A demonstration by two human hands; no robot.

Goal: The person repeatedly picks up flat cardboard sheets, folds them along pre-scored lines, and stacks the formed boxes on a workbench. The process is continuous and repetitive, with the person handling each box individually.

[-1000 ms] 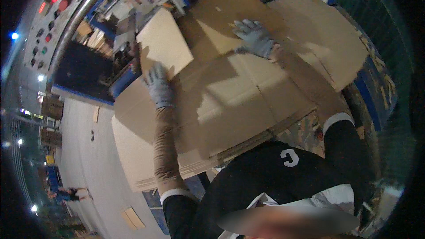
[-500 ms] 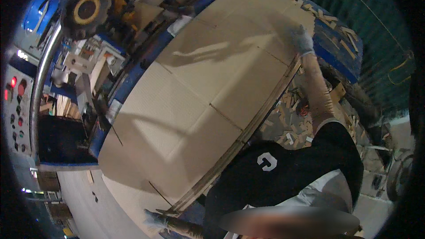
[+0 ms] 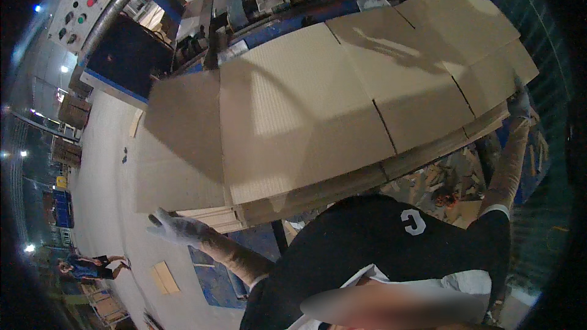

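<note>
Slotted brown cardboard sheets (image 3: 299, 91) lie stacked in front of me, creased and cut into panels and flaps. My left hand (image 3: 177, 228), in a pale glove, is at the near left corner of the stack, just below the edge of a lower sheet (image 3: 177, 192). Its fingers are apart and I see nothing held in them. At the far right end my right hand (image 3: 520, 105), gloved too, has hold of the edge of the top sheet's end flap. Its fingertips are dim and partly hidden by the board.
Beyond the sheets stands a blue machine with metal parts (image 3: 257, 6) and a control panel (image 3: 88, 3). Cardboard scraps (image 3: 443, 180) litter the floor at right. A person (image 3: 92, 266) is far off at left. A flat cardboard piece (image 3: 165, 277) lies on the floor.
My view has turned, so the sheets lie more crosswise. My right hand has gone from the top surface to the right end edge. The left hand stays near the left corner.
</note>
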